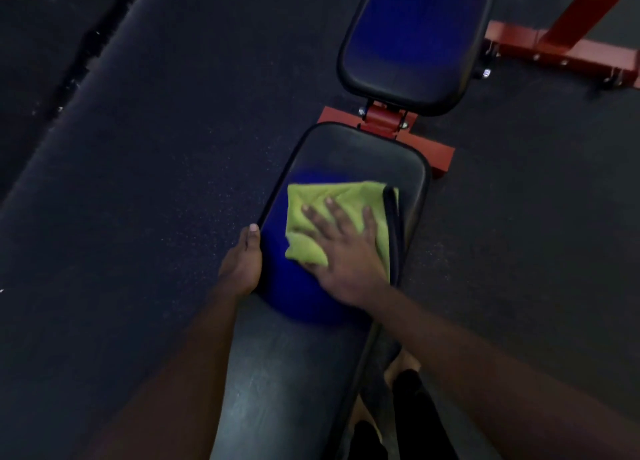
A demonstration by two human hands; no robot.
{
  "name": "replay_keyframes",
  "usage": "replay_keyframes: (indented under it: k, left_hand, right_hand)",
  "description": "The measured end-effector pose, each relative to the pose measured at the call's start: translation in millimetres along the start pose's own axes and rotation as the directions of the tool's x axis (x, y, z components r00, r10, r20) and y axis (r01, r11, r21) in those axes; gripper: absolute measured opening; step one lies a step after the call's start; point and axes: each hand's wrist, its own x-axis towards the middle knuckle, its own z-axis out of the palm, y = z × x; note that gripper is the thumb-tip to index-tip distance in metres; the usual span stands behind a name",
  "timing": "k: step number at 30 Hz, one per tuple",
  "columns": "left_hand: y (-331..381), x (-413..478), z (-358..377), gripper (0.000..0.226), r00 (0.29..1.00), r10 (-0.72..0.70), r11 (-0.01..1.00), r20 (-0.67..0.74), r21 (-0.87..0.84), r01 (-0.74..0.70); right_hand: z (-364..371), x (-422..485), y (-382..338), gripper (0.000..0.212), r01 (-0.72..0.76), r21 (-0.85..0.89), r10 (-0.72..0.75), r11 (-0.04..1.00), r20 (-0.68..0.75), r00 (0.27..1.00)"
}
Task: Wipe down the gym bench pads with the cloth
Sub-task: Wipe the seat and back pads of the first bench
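Note:
A long black bench pad (346, 154) runs from the bottom of the view up to the middle. On its far half lies a folded yellow-green cloth (325, 199) with a dark edge on its right side. My right hand (343, 248) presses flat on the cloth with fingers spread. My left hand (242, 262) grips the pad's left edge, thumb on top, fingers hidden under the rim. A second, smaller black pad (415, 40) stands beyond, across a gap.
A red metal hinge and frame (384, 120) join the two pads. More red frame bars (561, 47) lie at the upper right. Dark speckled rubber floor (156, 147) surrounds the bench. My foot and dark trouser leg (408, 400) are at the bench's lower right.

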Motion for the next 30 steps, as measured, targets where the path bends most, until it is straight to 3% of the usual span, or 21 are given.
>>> replay_keyframes:
  k: [3, 5, 7, 9, 11, 13, 16, 22, 26, 28, 30]
  left_hand:
    - [0, -1, 4, 0.063, 0.996, 0.069, 0.995, -0.054, 0.083, -0.064]
    - [4, -2, 7, 0.062, 0.991, 0.108, 0.989, -0.083, 0.112, -0.098]
    - [13, -1, 9, 0.061, 0.984, 0.150, 0.984, -0.094, 0.110, -0.140]
    - [27, 4, 11, 0.061, 0.981, 0.175, 0.980, -0.088, 0.106, -0.165]
    - [42, 13, 13, 0.065, 0.983, 0.171, 0.981, -0.073, 0.103, -0.163]
    - [53, 24, 15, 0.069, 0.985, 0.162, 0.983, -0.066, 0.102, -0.155]
    - [61, 37, 18, 0.070, 0.986, 0.147, 0.981, -0.072, 0.140, -0.136]
    - [58, 44, 18, 0.066, 0.987, 0.143, 0.979, -0.077, 0.158, -0.130]
    - [58, 45, 19, 0.066, 0.986, 0.146, 0.978, -0.075, 0.164, -0.133]
    - [59, 47, 19, 0.067, 0.991, 0.115, 0.981, -0.071, 0.162, -0.102]
    - [63, 53, 15, 0.073, 0.995, 0.063, 0.986, -0.072, 0.162, -0.050]
  right_hand:
    - [10, -55, -18, 0.065, -0.087, 0.034, 0.088, 0.996, -0.003, 0.996]
    - [15, -83, -18, 0.066, -0.260, 0.082, 0.263, 0.962, -0.028, 0.964]
    - [9, -98, -17, 0.065, -0.450, 0.222, 0.471, 0.865, -0.051, 0.881]
    - [7, -100, -15, 0.069, -0.565, 0.461, 0.637, 0.685, -0.003, 0.771]
    - [13, -98, -14, 0.077, -0.483, 0.732, 0.709, 0.480, 0.000, 0.705]
    - [23, -96, -13, 0.087, -0.397, 0.816, 0.733, 0.420, -0.047, 0.678]
    - [26, -87, 0, 0.092, -0.389, 0.841, 0.751, 0.377, -0.031, 0.660]
    - [8, -19, 72, 0.079, -0.339, 0.874, 0.797, 0.349, -0.086, 0.598]
    - [-10, 18, 116, 0.073, -0.352, 0.910, 0.852, 0.219, -0.003, 0.524]
    - [-11, 14, 101, 0.070, -0.355, 0.901, 0.871, 0.248, -0.047, 0.489]
    - [-2, -8, 70, 0.068, -0.334, 0.881, 0.854, 0.334, -0.133, 0.502]
